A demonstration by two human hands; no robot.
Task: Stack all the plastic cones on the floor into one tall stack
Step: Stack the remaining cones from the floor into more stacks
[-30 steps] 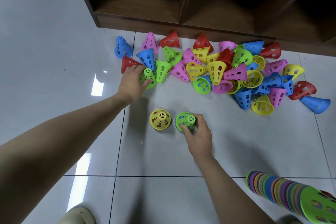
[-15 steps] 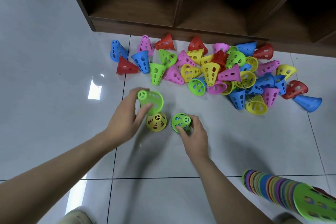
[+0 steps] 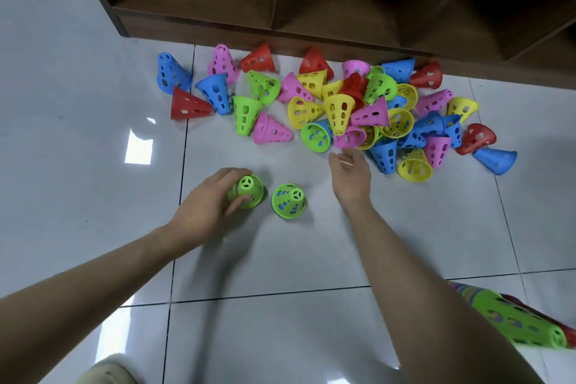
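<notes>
Two small upright cone stacks stand on the floor in front of me. My left hand [image 3: 212, 203] grips the light green cone [image 3: 247, 190] that tops the left stack. The right stack [image 3: 288, 199], green on top with blue showing through its holes, stands free. My right hand [image 3: 350, 176] is open, fingers spread, stretched toward the pile of loose cones [image 3: 339, 109] in red, blue, pink, yellow and green, close to a green cone lying on its side [image 3: 316, 137].
A dark wooden shelf unit [image 3: 280, 31] runs along the back, just behind the pile. A long stack of coloured cones [image 3: 523, 321] lies on its side at the bottom right. A shoe tip [image 3: 106, 372] shows at the bottom left. White glossy tiles lie all around.
My left hand brought a light green cone from the pile and set it over the yellow one. My right hand let go of the green stack and moved toward the pile.
</notes>
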